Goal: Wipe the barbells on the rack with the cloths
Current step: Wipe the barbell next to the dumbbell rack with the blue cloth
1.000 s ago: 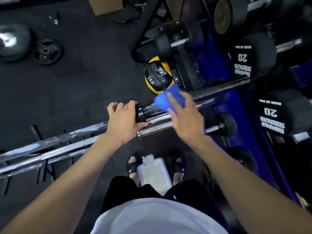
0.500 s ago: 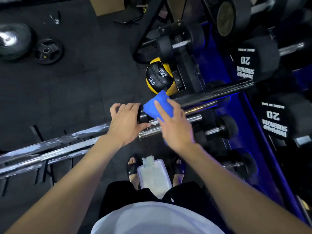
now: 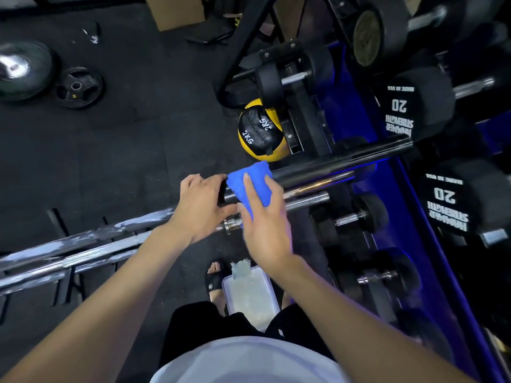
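Several chrome barbells (image 3: 83,244) lie side by side on a low rack, running from lower left to the right. The top one ends in a dark sleeve (image 3: 337,158). My left hand (image 3: 201,205) grips this barbell at the black collar where the sleeve starts. My right hand (image 3: 265,225) holds a folded blue cloth (image 3: 253,181) wrapped over the sleeve right beside the collar, fingers laid across the cloth. The two hands almost touch.
A white tray with a pale wet cloth (image 3: 250,294) sits on the floor between my feet. A yellow and black 2 kg ball (image 3: 260,131) lies behind the bars. A blue dumbbell rack (image 3: 431,217) with 20-marked dumbbells stands right. Weight plates (image 3: 78,88) lie far left.
My right hand has slid the blue cloth leftward along the sleeve, from further out on it to right against the collar. My left hand has kept its grip.
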